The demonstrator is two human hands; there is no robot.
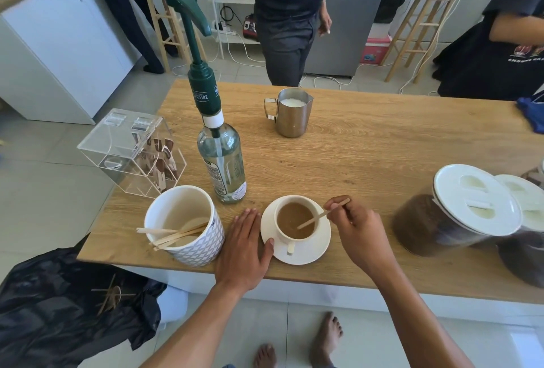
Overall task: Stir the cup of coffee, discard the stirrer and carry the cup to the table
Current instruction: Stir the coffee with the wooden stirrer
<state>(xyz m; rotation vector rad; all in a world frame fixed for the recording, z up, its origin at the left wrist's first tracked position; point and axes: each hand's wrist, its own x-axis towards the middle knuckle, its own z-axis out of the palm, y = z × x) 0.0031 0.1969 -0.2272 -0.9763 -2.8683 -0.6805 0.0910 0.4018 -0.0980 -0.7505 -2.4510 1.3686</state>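
A white cup [295, 237] of milky coffee stands on a white saucer [319, 245] near the front edge of the wooden counter [368, 155]. My right hand [360, 232] pinches a thin wooden stirrer [313, 220] whose lower end dips into the coffee. My left hand [245, 247] lies flat on the counter just left of the saucer, with its thumb touching the saucer's rim. A bin lined with a black bag [59, 303] stands on the floor at the lower left, with used stirrers lying in it.
A patterned white pot [191, 247] holding spare stirrers stands left of my left hand. Behind it are a clear sachet box [129, 149], a syrup bottle with a green pump [222, 161] and a steel milk jug [290, 113]. Two lidded coffee jars [459, 214] stand at the right. People stand beyond the counter.
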